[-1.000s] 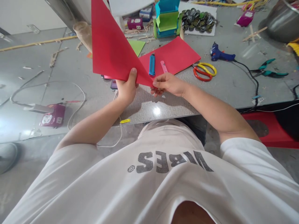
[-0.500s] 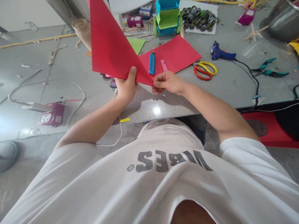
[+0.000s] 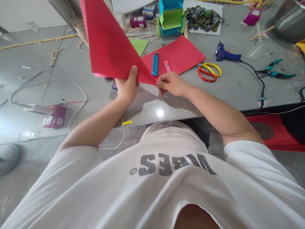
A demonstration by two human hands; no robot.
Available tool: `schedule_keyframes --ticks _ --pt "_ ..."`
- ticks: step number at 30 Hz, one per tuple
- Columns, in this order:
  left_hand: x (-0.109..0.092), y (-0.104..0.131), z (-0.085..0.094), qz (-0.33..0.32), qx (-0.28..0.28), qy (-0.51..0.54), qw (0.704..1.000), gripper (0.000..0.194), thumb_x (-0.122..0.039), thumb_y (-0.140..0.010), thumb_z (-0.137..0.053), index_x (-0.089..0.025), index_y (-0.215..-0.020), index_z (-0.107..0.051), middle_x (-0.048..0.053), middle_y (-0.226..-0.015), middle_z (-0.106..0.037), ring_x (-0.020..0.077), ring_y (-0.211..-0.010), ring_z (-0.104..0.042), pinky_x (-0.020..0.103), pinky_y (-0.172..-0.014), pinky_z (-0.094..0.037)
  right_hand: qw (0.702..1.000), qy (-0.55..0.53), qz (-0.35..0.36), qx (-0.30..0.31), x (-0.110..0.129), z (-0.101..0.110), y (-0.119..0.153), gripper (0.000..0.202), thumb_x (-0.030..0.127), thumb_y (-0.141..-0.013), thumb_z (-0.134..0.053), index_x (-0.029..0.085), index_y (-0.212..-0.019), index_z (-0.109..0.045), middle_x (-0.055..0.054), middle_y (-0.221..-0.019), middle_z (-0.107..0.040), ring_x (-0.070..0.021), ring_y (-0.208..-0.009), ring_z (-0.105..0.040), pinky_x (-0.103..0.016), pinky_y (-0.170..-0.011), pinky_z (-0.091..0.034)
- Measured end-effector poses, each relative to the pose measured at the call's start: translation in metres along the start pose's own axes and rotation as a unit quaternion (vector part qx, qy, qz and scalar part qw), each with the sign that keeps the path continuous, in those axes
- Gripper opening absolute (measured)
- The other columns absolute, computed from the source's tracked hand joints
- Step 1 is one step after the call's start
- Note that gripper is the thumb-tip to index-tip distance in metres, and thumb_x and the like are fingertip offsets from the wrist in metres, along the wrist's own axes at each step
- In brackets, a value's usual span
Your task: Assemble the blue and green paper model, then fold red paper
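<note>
A folded sheet of red paper (image 3: 109, 44) is raised above the table, its narrow point towards the right. My left hand (image 3: 127, 84) grips its lower edge, thumb on the near face and fingers mostly hidden behind. At the pointed corner, my right hand (image 3: 170, 84) pinches the paper between thumb and fingers. Just beyond the right hand lie more red sheets (image 3: 188, 54), with a blue utility knife (image 3: 155, 64) and a pink strip-like tool (image 3: 167, 66) on top. Part of a green sheet (image 3: 140, 46) shows behind the raised paper.
Scissors with red and yellow handles (image 3: 209, 72), a blue glue gun (image 3: 226, 54) and teal-handled pliers (image 3: 274, 70) lie to the right. Bottle caps (image 3: 202, 19) and a blue-green paper structure (image 3: 171, 19) stand at the back. A white cable (image 3: 82, 90) runs on the left.
The red paper has shifted slightly left and tilted, with its folded left side showing more. My left hand has moved a little left with it; my right hand keeps its pinch on the corner.
</note>
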State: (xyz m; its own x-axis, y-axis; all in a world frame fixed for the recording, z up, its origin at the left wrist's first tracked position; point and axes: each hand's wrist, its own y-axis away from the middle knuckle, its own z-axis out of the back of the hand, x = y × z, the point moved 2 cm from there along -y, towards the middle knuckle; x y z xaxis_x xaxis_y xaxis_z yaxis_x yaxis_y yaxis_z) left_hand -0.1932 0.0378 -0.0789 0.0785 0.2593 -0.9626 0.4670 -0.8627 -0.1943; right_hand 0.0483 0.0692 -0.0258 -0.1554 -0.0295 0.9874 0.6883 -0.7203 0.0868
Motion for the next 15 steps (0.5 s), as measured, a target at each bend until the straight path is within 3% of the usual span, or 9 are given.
schedule_keyframes --ticks 7,11,15 --pt "0.002 -0.011 0.008 0.046 -0.034 0.026 0.998 0.059 -0.058 -0.098 -0.1 -0.036 -0.126 -0.054 -0.009 -0.095 -0.07 0.0153 -0.09 -0.063 0.036 -0.076 -0.051 1.0 0.024 0.019 0.002 -0.001 0.003 -0.001 0.051 0.047 -0.115 -0.085 0.023 -0.076 -0.063 0.0 -0.068 -0.068 -0.014 -0.066 -0.068 -0.026 -0.069 -0.058" --pt "0.0 -0.008 0.004 0.027 -0.03 0.056 0.998 0.058 -0.056 -0.092 -0.105 -0.037 -0.117 -0.056 -0.006 -0.089 -0.067 0.0172 -0.075 -0.061 0.035 -0.062 -0.048 1.0 -0.001 0.029 -0.008 -0.003 0.005 -0.004 0.052 0.062 -0.114 -0.083 0.022 -0.085 -0.065 0.0 -0.075 -0.074 -0.0127 -0.066 -0.07 -0.023 -0.066 -0.059" --pt "-0.006 0.003 -0.005 0.007 -0.032 0.072 0.997 0.056 -0.045 -0.087 -0.108 -0.035 -0.107 -0.056 -0.006 -0.079 -0.065 0.0169 -0.063 -0.057 0.037 -0.054 -0.041 0.999 -0.009 0.036 -0.001 -0.007 0.004 -0.006 0.046 0.052 -0.11 -0.093 0.021 -0.089 -0.066 0.0 -0.078 -0.077 -0.0116 -0.066 -0.072 -0.022 -0.065 -0.059"
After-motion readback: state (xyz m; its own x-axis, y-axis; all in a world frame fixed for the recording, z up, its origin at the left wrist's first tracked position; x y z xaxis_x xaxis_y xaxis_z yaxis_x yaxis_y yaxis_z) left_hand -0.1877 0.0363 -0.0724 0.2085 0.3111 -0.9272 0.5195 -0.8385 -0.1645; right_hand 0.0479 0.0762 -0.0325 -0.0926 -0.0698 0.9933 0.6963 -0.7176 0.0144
